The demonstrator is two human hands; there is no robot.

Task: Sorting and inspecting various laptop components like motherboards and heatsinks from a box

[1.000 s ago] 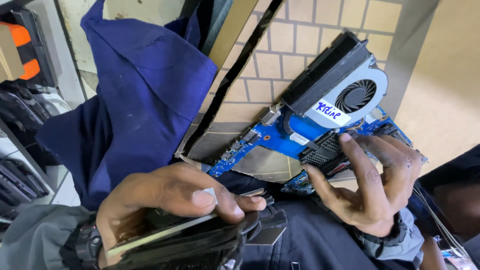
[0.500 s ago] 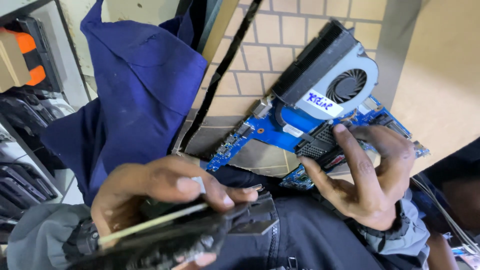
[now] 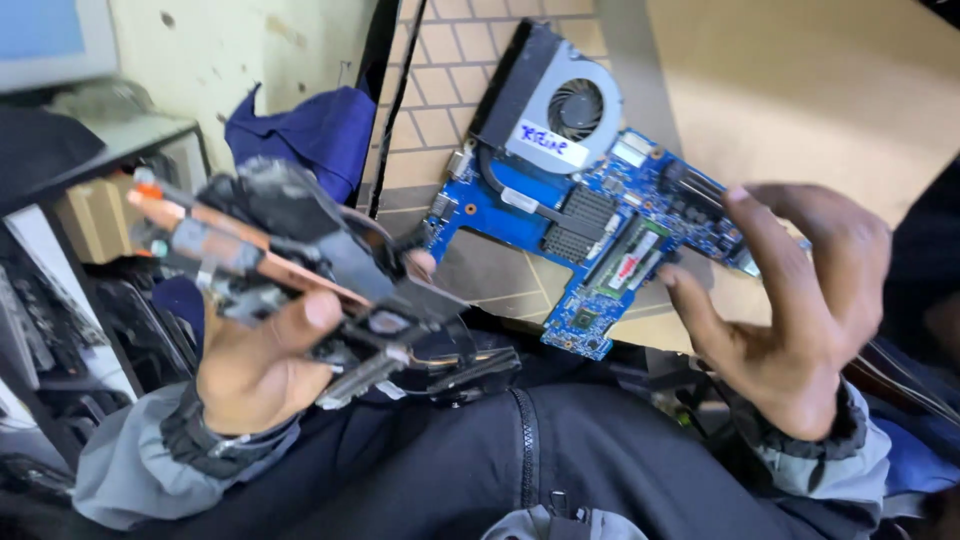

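Left hand (image 3: 255, 370) clamped on a copper heatsink assembly (image 3: 280, 265); right hand (image 3: 790, 310), fingers apart, supports the blue motherboard (image 3: 590, 230) at two o'clock. Comparing parts; fitting calls for alignment.

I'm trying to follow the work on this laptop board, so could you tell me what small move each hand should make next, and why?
Probably the right hand should close its fingers more firmly on the blue circuit board. It touches only the board's edge, with the fan end jutting out unsupported, while the left hand is full with a copper heatsink assembly and cannot help steady it.
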